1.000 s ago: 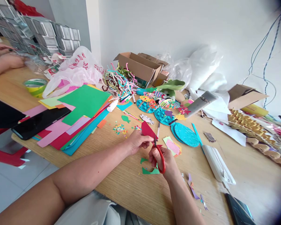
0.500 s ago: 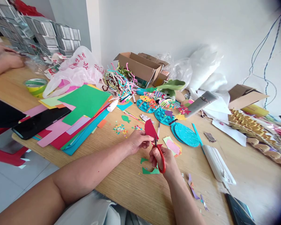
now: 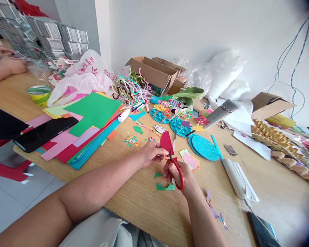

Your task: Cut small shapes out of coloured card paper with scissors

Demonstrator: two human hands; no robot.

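Pinched in the fingers of my left hand is a piece of dark red paper, held above the table. My right hand grips red-handled scissors, whose blades meet the lower edge of the red paper. Under my right hand lie green paper scraps. Just right of the hands is a small stack of pastel paper pieces. Beyond my left hand are a green paper fish and a scatter of tiny coloured paper bits.
Coloured paper sheets and a black phone lie at the left. Behind are pipe cleaners, a cardboard box and blue discs with paper fish. A white power strip sits right. Another person's hands show far left.
The scissors and my right hand have shifted very slightly, with the handles a little wider apart. The red paper has barely moved in my left hand.
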